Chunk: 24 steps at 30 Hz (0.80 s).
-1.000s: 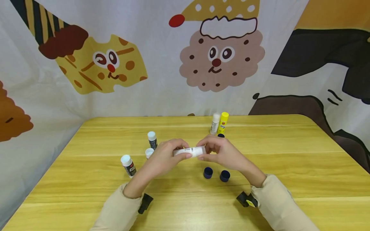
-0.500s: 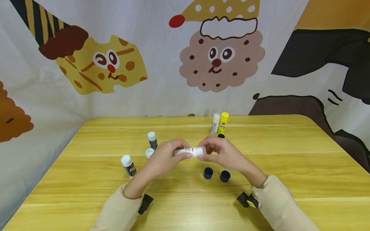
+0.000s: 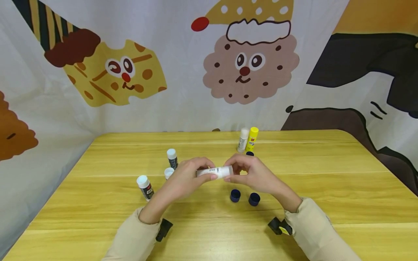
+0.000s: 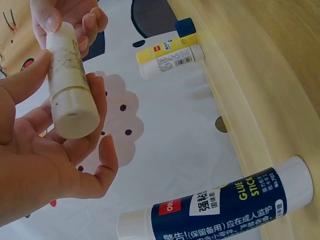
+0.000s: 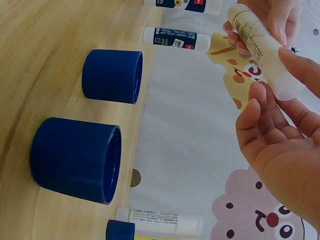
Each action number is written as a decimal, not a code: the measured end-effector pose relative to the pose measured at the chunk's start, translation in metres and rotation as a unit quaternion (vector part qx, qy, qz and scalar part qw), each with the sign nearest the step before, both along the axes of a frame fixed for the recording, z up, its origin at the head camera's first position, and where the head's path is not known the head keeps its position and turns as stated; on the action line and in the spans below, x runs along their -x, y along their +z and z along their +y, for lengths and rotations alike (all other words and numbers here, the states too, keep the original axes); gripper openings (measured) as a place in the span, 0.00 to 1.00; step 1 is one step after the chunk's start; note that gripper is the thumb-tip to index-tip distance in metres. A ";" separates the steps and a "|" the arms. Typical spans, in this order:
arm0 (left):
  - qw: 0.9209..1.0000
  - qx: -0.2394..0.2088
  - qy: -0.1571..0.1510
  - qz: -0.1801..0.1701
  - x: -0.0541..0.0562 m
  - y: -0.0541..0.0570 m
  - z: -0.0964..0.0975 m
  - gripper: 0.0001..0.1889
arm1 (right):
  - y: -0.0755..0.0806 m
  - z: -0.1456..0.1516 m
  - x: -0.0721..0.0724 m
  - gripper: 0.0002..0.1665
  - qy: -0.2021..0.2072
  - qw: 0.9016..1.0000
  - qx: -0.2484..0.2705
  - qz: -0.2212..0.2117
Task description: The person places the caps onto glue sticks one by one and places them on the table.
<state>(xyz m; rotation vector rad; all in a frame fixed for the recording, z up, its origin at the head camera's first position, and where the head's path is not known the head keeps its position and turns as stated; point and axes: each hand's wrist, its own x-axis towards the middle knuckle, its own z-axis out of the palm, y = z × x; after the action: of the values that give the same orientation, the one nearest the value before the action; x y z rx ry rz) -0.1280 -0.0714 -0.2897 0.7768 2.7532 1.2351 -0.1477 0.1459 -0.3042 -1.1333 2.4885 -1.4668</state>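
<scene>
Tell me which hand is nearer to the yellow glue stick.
Right. The right hand is in front of the yellow glue stick; the left hand is farther, to its left.

White cartoon-print cloth (image 3: 183,90) (slightly creased) behind wood-grain table (image 3: 326,174).

Item one, a white glue stick (image 3: 223,171) in my grip: partly covered by my left hand (image 3: 187,176), its small print too fine to read in the head view. Behind that same hand, one white-topped stick (image 3: 168,172), lower body hidden; behind my right hand (image 3: 251,173), one blue cap (image 3: 249,153), lower part hidden. Cut off by the bottom edges: my sleeves (image 3: 134,235) in the head view, one navy-labelled stick (image 4: 220,207) in the left wrist view, one yellow stick (image 3: 252,139) in the right wrist view.
</scene>
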 end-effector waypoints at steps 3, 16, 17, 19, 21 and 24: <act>1.000 -0.001 -0.007 -0.002 0.000 0.000 0.000 0.06 | 0.000 0.001 0.000 0.11 -0.003 1.000 -0.003 0.000; 1.000 0.010 -0.012 -0.017 0.002 -0.002 0.002 0.07 | -0.001 0.006 0.000 0.11 -0.009 1.000 0.003 -0.027; 1.000 0.011 -0.012 -0.018 0.002 -0.003 0.002 0.07 | -0.001 0.007 0.000 0.11 -0.011 1.000 0.004 -0.029; 1.000 0.013 -0.012 -0.019 0.002 -0.003 0.002 0.08 | -0.001 0.007 0.000 0.11 -0.012 0.999 0.006 -0.034; 1.000 0.012 -0.012 -0.020 0.002 -0.003 0.002 0.08 | 0.000 0.007 0.001 0.11 -0.012 0.999 0.012 -0.036; 1.000 0.007 -0.010 -0.021 0.002 -0.003 0.002 0.09 | 0.001 0.007 0.002 0.11 -0.008 0.999 0.020 -0.039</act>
<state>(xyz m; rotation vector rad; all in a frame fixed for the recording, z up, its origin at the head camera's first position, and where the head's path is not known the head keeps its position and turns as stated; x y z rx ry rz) -0.1305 -0.0697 -0.2931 0.7674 2.7109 1.2115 -0.1494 0.1533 -0.3034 -1.0412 2.4327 -1.5418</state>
